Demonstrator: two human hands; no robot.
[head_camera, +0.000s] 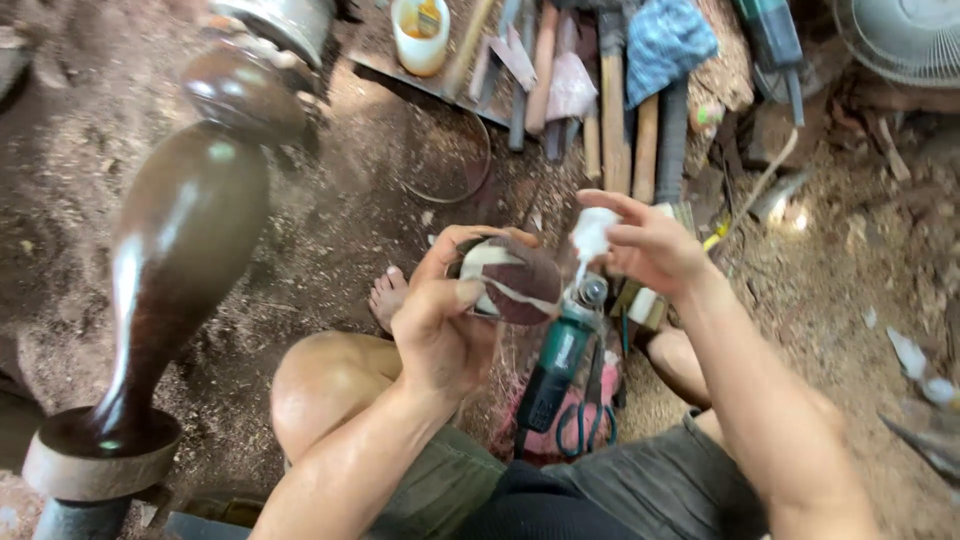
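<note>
Left hand (440, 320): fingers curled around a round sanding disc (515, 280), dark maroon with pale streaks, held up above the knees.

Right hand (645, 245): fingers pinched on a small white squeeze bottle (592, 235), nozzle tilted down towards the disc's right edge (contact cannot be told).

Angle grinder (555, 360): green body, lying on the ground between the legs, just below the disc.

Turned wooden piece (180, 250): dark, glossy, vase-shaped, mounted at left on a round base.

White cup (420, 35): top centre, beside a row of wooden-handled tools (615, 110).

Blue cloth (665, 40): draped over the tools.

Ground: covered with sawdust.
</note>
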